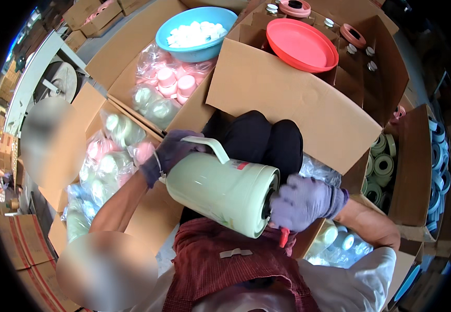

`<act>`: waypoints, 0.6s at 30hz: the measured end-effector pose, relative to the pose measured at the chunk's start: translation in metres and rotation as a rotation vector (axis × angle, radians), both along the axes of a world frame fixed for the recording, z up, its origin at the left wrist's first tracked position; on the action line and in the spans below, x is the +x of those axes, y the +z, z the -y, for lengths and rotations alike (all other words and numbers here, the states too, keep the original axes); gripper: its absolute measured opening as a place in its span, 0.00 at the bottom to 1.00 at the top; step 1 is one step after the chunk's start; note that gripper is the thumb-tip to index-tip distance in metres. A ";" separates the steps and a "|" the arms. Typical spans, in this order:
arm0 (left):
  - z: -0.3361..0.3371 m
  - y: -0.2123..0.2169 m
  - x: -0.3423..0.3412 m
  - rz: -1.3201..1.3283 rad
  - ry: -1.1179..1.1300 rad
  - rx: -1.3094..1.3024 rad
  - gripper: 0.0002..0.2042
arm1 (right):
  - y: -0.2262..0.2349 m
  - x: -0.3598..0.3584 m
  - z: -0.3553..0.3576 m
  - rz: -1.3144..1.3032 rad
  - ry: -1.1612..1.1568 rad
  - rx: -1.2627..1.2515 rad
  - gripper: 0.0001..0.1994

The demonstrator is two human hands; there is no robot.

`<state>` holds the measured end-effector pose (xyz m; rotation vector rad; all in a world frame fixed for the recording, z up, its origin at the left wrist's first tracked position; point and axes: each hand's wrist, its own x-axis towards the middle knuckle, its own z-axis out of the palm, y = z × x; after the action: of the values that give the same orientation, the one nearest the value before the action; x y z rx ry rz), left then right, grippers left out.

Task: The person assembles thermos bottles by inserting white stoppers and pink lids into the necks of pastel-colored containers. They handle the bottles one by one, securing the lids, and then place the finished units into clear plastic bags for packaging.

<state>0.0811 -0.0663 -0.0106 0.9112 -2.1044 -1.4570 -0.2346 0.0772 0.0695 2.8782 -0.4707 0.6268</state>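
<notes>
While it lies tilted across the person's lap, the pale green thermos jug runs its long axis from upper left down to lower right, open base end toward the right hand. That gloved hand is clenched at the base rim, a small red tool under it. The left hand, also gloved, grips the handle end. Around them, cardboard boxes hold bagged pink and green caps; a blue bowl carries white pieces, beside a red lid.
</notes>
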 end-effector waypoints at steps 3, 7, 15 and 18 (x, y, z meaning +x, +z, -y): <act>-0.007 0.011 0.010 -0.079 0.134 -0.034 0.13 | -0.008 0.006 -0.005 0.132 -0.101 -0.047 0.12; -0.016 0.016 0.009 -0.096 0.239 -0.311 0.16 | -0.034 0.013 -0.010 0.682 -0.461 0.136 0.10; -0.045 0.040 -0.031 -0.214 0.549 -0.650 0.08 | -0.069 0.004 0.011 1.327 -1.236 0.844 0.14; -0.038 0.057 -0.038 -0.273 0.397 -0.915 0.02 | -0.080 -0.003 0.007 1.587 -1.080 1.332 0.16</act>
<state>0.0428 -0.0285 0.0465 0.6418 -1.9085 -0.3044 -0.2379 0.0706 -0.0100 1.0450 -2.9845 2.6862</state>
